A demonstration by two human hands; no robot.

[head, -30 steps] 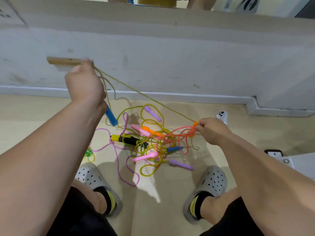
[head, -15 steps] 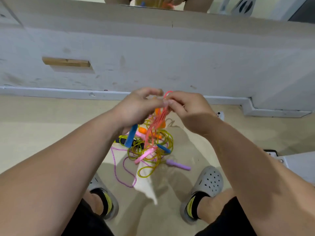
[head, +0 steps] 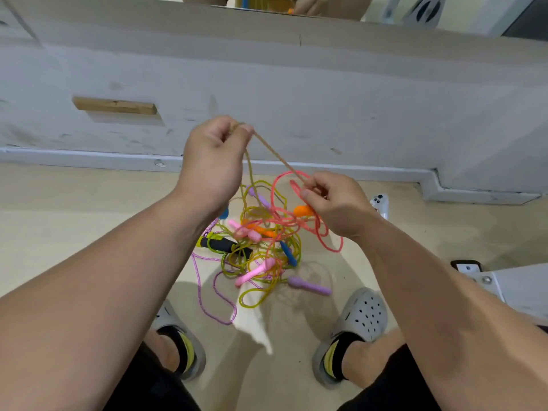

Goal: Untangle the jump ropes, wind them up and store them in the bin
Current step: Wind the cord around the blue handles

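A tangle of jump ropes [head: 261,241] lies on the floor between my feet: yellow-green, purple and red cords with pink, lilac, blue, orange and black-and-yellow handles. My left hand [head: 213,161] is raised above the pile and pinches an olive-tan cord [head: 275,155] between thumb and fingers; a blue handle [head: 224,213] hangs below its wrist. My right hand [head: 332,203] pinches the same cord lower down, together with a loop of the red cord [head: 323,241]. An orange handle [head: 302,210] sits just under that hand. The cord runs taut between both hands. No bin is in view.
A white wall with a skirting board [head: 89,157] runs across in front, with a wooden block [head: 115,105] fixed to it. A white game controller [head: 379,203] lies on the floor at the right. A white metal frame [head: 504,283] juts in from the right edge.
My hands, close together half a second ago, have parted: the left rose a little, the right dropped right, stretching the olive cord between them. The pile has settled lower on the floor.
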